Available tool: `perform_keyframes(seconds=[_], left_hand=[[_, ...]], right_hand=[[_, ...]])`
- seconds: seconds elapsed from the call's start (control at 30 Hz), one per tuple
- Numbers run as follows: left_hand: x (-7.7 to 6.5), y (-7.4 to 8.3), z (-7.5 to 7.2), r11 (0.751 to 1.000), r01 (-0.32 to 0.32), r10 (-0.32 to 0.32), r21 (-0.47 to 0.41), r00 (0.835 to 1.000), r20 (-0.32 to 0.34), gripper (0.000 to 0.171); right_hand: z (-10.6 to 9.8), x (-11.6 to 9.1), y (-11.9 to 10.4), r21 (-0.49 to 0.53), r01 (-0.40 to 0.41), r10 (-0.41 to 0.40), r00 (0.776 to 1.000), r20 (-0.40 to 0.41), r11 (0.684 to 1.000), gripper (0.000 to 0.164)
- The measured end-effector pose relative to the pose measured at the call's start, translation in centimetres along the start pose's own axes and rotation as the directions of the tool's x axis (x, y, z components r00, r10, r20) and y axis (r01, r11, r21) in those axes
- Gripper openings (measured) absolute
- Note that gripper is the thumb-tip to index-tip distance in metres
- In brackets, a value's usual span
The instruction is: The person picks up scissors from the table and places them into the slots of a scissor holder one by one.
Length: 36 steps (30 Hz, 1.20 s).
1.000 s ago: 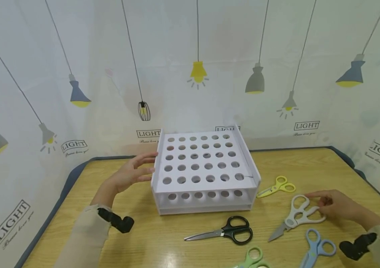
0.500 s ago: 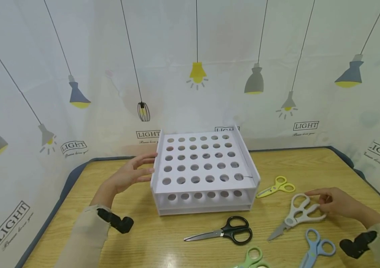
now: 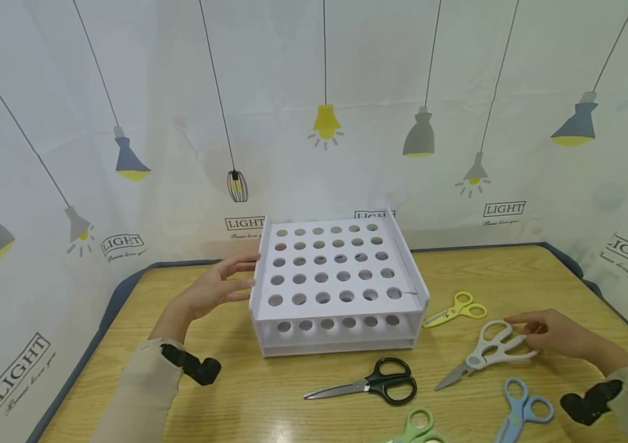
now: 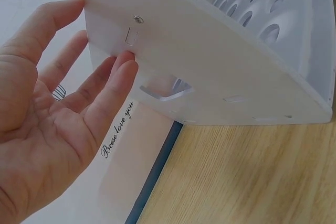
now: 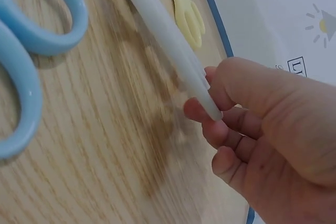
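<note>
My left hand [image 3: 211, 288] touches the left side panel of a white rack [image 3: 330, 311] with its fingertips, the fingers spread and fairly straight. In the left wrist view those fingertips [image 4: 126, 59] lie against the panel near a screw. At the right, my right hand [image 3: 560, 332] pinches one handle loop of white-handled scissors [image 3: 494, 352], their blades pointing to the lower left. The right wrist view shows the white handle [image 5: 168, 35] edge-on, its end between thumb and fingers. The blades are out of that view.
Black-handled scissors [image 3: 391, 381] lie in front of the rack. Yellow scissors [image 3: 460, 307] are at its right side. Blue scissors [image 3: 521, 409] and partly cut-off green scissors [image 3: 418, 427] lie near the front. A dark edge [image 3: 480, 247] borders the wooden table [image 3: 225, 394] before a printed cloth backdrop.
The white-handled scissors have turned slightly in my right hand. Their blade tip has shifted left and up a little. My left hand stays at the rack's side.
</note>
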<state>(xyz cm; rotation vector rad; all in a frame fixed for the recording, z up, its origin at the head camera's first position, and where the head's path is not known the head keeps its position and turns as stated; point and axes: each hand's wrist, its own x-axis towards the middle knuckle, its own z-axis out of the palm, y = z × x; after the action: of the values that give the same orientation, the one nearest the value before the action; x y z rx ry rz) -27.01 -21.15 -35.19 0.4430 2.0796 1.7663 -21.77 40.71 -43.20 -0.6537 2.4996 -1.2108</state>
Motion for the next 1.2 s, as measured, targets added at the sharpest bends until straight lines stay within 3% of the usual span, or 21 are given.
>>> perform_keyframes(seconds=[0.27,0.57,0.9,1.2], left_hand=[[0.0,0.0,0.0,1.0,0.01,-0.01,-0.01,1.0,-0.014,0.063],[0.1,-0.1,-0.1,1.0,0.003,-0.003,-0.003,1.0,-0.016,0.063],[0.1,-0.2,-0.1,1.0,0.005,-0.005,0.004,1.0,-0.021,0.063],[0.0,-0.2,0.0,1.0,0.003,-0.003,0.013,1.0,-0.017,0.062]], right_hand=[[-0.3,0.2,-0.4,0.08,-0.005,0.002,0.999,0.038,0.997,0.035],[-0.5,-0.1,-1.7,0.089,-0.177,0.171,0.983,0.068,0.98,0.046],[-0.9,-0.5,-2.1,0.126,-0.192,0.183,0.98,0.082,0.973,0.04],[-0.3,-0.1,-2.4,0.113,-0.237,0.242,0.97,-0.035,0.965,0.052]])
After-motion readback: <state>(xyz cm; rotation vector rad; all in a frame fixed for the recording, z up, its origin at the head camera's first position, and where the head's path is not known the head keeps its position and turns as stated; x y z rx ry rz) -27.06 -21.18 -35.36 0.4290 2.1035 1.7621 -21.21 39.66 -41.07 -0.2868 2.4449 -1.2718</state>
